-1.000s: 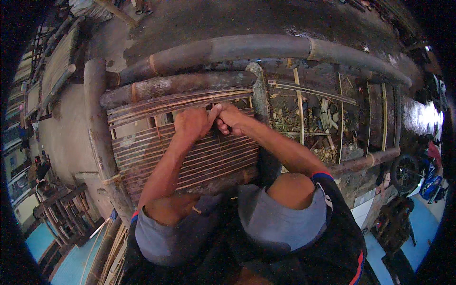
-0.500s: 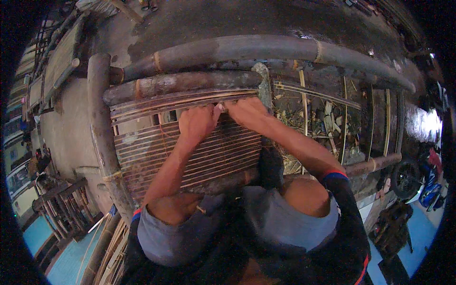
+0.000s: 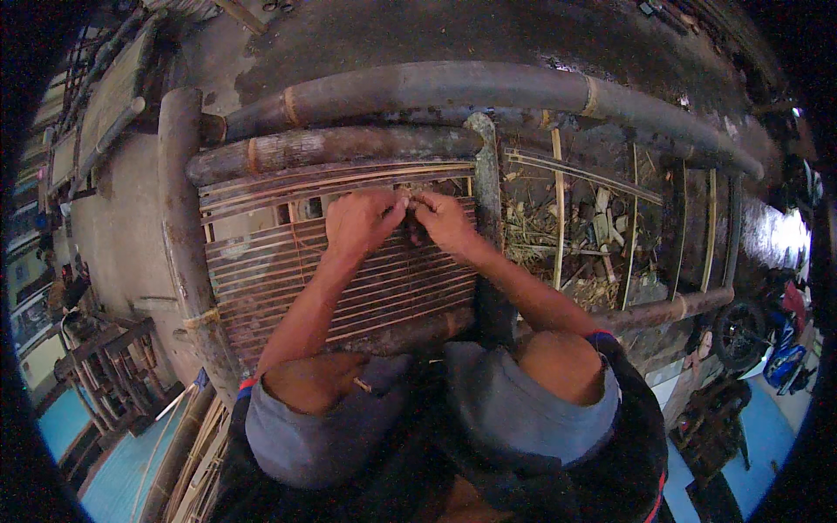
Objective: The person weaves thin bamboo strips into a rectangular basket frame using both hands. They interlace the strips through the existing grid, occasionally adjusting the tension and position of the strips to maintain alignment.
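Observation:
Over a bamboo frame strung with thin slats [image 3: 349, 301], my left hand [image 3: 359, 225] and my right hand [image 3: 442, 227] meet with their fingertips almost touching. Both are closed in pinches. Whatever lies between the fingertips is too small to make out. Just beyond the hands runs a loose bundle of long bamboo strips [image 3: 349, 179], below a thick bamboo pole [image 3: 340, 150]. A thin reddish cord [image 3: 299, 253] crosses the slats left of my left hand. Beneath my wrists the slats are partly hidden.
An upright bamboo post [image 3: 180, 187] bounds the left side; a shorter post [image 3: 485, 157] stands right of my hands. Past it, wood scraps [image 3: 602, 222] litter the ground under an open bamboo frame. Bamboo strips [image 3: 202, 453] lie at lower left; a wheel [image 3: 741, 333] shows at far right.
My right hand has drawn back toward me from the upper strips, and its fingertips now face those of my left hand. The left hand has barely shifted.

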{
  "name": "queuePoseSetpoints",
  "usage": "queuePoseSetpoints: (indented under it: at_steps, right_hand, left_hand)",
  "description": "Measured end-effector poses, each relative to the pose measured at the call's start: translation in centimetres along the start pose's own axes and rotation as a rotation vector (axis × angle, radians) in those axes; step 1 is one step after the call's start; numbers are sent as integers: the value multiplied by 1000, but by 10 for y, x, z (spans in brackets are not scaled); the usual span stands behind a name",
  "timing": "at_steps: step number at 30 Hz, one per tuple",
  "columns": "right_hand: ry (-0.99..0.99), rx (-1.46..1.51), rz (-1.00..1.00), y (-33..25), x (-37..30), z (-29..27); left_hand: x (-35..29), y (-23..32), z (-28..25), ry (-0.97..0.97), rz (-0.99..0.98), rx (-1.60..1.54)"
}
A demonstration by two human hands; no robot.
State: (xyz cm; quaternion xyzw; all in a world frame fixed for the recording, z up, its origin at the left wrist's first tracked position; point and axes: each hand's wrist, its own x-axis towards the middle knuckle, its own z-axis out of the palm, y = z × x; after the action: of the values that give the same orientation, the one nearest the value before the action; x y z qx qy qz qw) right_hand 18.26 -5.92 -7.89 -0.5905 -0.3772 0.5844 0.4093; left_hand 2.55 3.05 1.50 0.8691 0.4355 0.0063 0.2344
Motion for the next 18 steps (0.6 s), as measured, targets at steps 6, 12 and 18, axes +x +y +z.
queuePoseSetpoints:
  at_steps: [6,12,18]
  right_hand:
    - [-53,-172,-10,-21,-12,4]
    - [54,-774,-47,-37,-12,6]
    - [232,-513,-709,-67,-28,-14]
  left_hand:
    - [-5,-11,5,94,185,-113]
    - [0,-16,10,16,137,-165]
    - [-5,-20,11,44,62,-109]
